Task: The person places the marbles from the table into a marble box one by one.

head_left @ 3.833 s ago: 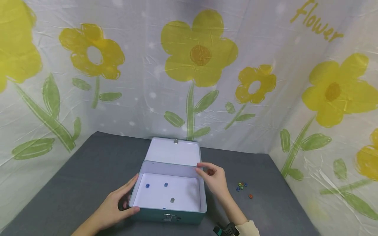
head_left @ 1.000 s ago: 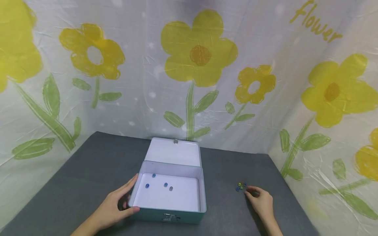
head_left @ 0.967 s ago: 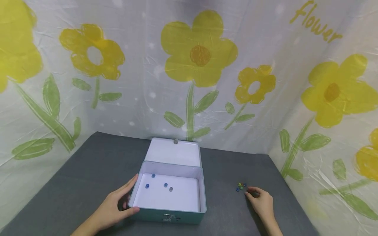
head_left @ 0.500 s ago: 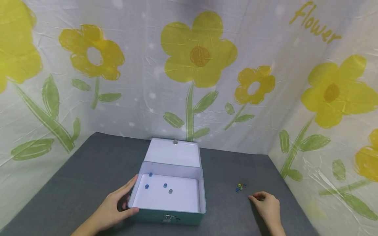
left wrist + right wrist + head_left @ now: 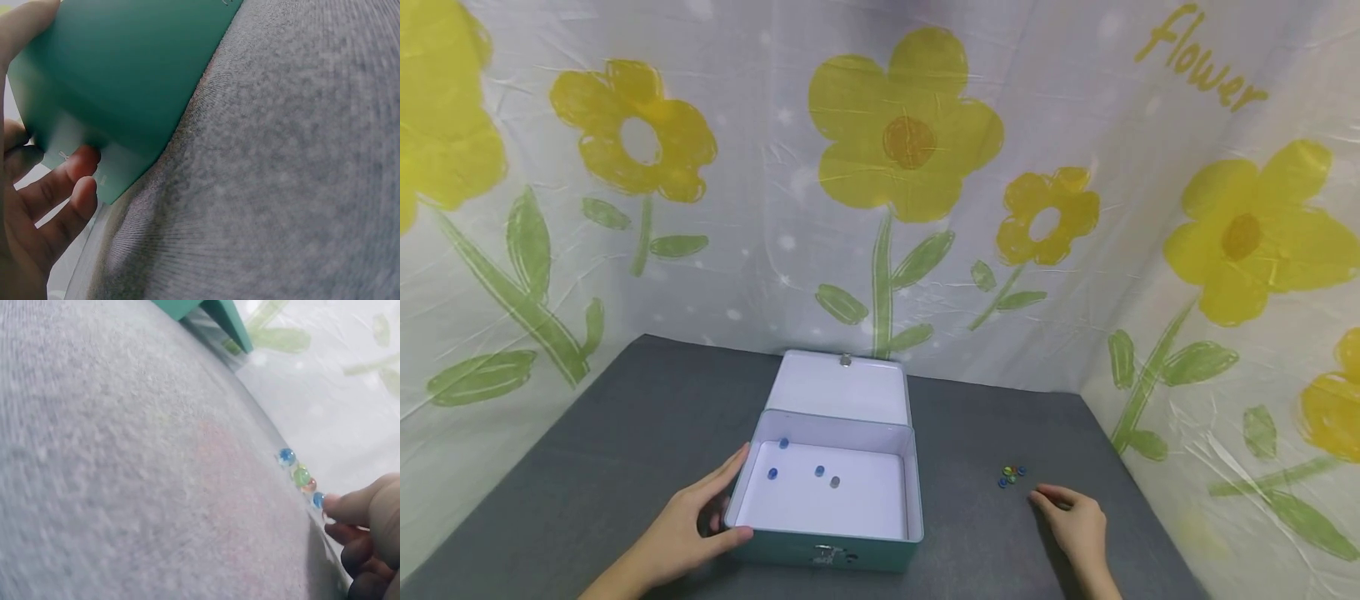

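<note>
In the head view a green tin box [image 5: 865, 550] with a white inside stands with its lid [image 5: 842, 387] laid back. My left hand [image 5: 688, 521] grips its near left corner, thumb at the front edge and fingers along the left side. The left wrist view shows fingertips [image 5: 84, 162] against the green wall. Several blue and greyish glass marbles, one blue marble [image 5: 819, 471] among them, lie on the box floor. On the cloth at right, my right hand [image 5: 1075, 525] has thumb and fingertips together beside a marble cluster [image 5: 1011, 475]; a reddish marble seems pinched there, mostly hidden.
A dark grey cloth [image 5: 970, 433] covers the table. Behind and at the sides hangs a white curtain [image 5: 760, 275] printed with yellow flowers. The cluster's blue, green and orange marbles lie to the right of the box, near the right fingertips.
My right hand went from the box's right rim to the cloth at right, over the spot of a lone orange marble, and shifted slightly nearer me. Marbles in the box rolled. My left hand stayed.
</note>
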### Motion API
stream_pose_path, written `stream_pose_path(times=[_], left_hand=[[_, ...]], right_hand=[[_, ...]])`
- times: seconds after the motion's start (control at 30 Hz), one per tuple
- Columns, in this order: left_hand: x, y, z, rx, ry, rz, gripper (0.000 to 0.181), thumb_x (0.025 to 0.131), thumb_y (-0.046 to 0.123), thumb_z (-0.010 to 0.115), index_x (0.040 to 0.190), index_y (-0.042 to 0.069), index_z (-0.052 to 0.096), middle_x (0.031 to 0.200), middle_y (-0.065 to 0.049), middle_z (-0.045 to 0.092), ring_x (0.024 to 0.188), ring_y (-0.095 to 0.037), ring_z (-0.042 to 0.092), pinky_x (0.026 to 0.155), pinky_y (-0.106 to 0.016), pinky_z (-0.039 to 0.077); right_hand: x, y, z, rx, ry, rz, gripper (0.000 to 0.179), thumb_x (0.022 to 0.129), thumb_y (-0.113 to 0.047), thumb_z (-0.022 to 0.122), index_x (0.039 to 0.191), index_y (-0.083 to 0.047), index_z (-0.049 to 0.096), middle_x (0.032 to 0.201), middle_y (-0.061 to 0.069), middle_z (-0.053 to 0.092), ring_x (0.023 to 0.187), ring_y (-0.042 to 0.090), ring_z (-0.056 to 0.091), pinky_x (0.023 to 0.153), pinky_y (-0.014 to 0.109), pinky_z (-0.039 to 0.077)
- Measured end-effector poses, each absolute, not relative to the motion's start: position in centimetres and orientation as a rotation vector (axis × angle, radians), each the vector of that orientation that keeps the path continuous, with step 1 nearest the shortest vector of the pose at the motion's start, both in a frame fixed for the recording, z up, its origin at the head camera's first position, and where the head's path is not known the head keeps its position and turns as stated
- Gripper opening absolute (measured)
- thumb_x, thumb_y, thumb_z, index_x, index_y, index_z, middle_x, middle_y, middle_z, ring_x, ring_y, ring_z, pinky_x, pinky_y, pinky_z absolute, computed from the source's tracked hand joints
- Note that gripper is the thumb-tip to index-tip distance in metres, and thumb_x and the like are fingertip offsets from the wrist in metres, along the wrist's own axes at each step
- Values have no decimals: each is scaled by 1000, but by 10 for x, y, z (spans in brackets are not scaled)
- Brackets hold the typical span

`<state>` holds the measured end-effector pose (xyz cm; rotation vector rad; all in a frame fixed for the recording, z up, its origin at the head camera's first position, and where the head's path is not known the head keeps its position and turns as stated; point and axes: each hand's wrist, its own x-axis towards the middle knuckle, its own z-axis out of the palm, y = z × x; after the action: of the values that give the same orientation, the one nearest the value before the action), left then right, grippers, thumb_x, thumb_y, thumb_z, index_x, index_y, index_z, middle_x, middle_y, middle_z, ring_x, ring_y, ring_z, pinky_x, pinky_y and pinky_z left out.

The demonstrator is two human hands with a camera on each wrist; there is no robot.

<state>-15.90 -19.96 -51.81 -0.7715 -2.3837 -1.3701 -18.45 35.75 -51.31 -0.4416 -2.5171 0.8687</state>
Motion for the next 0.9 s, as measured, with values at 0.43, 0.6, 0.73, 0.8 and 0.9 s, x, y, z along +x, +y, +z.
stream_pose_path(times=[0.43,0.6,0.73,0.8,0.9], left_hand=[[-160,-201,-518,-767,-2411,-1371,97,83,23,92,165,12,40,159,-17,50,71,-2,50,60,-22,45],[-159,-201,-519,-765,-2405,-1363,97,83,23,92,165,12,40,159,-6,51,71,-2,50,60,-22,45],[-159,-200,-519,-769,-2393,-1358,97,83,22,92,164,10,41,161,0,49,71,-2,50,59,-23,46],[-159,-201,-519,-772,-2393,-1350,96,83,22,92,164,10,41,160,-1,50,71,-1,50,59,-23,45],[-161,-200,-518,-775,-2396,-1343,96,83,23,91,164,10,41,160,-9,51,71,-1,50,60,-22,45]], right_hand=[[-193,342,-500,-482,-2433,1325,36,99,-32,78,123,-4,79,125,14,76,85,-5,64,68,22,52],[-197,335,-490,-508,-2387,1442,42,100,-38,77,128,-7,77,123,3,78,94,-8,62,76,18,52],[-203,327,-486,-497,-2350,1543,47,98,-42,78,131,-8,76,115,-7,79,97,-6,63,77,19,52],[-205,322,-485,-479,-2331,1581,49,97,-43,78,131,-8,76,114,-8,79,97,-3,64,77,20,52],[-210,313,-483,-444,-2316,1610,51,96,-46,79,131,-9,76,117,-8,77,98,0,65,79,20,53]])
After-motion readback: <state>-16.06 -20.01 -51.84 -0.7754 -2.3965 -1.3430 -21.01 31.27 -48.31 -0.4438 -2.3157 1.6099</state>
